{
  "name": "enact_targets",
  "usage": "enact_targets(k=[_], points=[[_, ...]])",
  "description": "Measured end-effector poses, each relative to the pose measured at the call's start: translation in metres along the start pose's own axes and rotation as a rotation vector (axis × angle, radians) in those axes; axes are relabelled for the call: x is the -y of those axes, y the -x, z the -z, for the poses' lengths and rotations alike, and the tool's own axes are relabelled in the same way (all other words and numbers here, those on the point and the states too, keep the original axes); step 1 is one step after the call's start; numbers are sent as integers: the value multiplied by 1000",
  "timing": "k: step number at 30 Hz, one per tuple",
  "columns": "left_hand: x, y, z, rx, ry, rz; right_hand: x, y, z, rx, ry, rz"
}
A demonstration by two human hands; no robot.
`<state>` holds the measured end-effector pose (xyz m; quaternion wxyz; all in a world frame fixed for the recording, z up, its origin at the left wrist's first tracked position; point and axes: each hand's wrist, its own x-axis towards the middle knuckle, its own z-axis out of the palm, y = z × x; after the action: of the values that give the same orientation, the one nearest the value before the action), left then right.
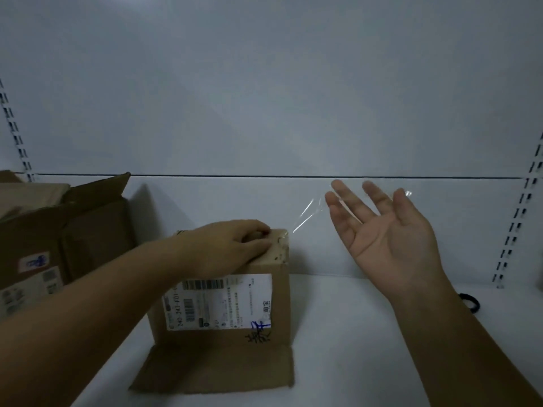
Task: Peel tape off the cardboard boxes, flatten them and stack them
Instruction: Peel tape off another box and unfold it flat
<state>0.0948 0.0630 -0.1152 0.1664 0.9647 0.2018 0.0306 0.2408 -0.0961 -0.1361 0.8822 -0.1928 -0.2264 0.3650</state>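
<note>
Small box (223, 304): it is placed on the white table (367, 348), left of the middle and near the front edge. A white shipping label (217, 301) is stuck on the side facing the camera. The front flap (217, 368) is folded down and lies flat on the table.

Left hand (232, 245): it is laid on the top of the small box, near the right edge of the top. The fingers are bent and kept close together, and the tips are pressed on the cardboard. Whether an edge is gripped cannot be told.

Tape (305, 215): a clear strip is stretched from the upper right corner of the small box, up and to the right, to the fingers of the right hand. It is seen again behind those fingers, where a shiny end (408, 193) shows beside the thumb.

Right hand (382, 230): it is held in the air, to the right of the small box and above the table, with the palm turned to the camera. The fingers are straight and spread. Nothing is pinched; the tape only touches the fingers.

Big box (58, 236): it is placed at the left edge, just beside the small box but apart from it. Its flaps are open, and pale cardboard sheets (29, 198) are seen inside.

Black ring (470, 302): it lies on the table at the right, partly hidden by the right forearm.

Slotted rails (517, 224): they are fixed on the white wall at both sides.
</note>
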Motion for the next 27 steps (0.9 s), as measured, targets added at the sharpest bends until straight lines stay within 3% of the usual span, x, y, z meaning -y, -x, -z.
enact_targets(k=[4,10,17,20,22,24,27], points=[[10,9,5,10,31,-23,4,0,1,20,22,46],[15,10,1,-15,19,-11,18,-7,9,-41,163,336],[18,7,-4,-95,63,-39,2,-11,9,-96,304,179],[16,9,-6,-328,106,-95,-1,-9,8,-68,305,82],[4,14,-2,-486,280,-176,-1,-5,4,-4,206,34],[-18,17,5,-442,472,-265,-2,-1,1,76,136,10],[-50,10,8,-279,577,-316,-6,3,0,179,179,3]])
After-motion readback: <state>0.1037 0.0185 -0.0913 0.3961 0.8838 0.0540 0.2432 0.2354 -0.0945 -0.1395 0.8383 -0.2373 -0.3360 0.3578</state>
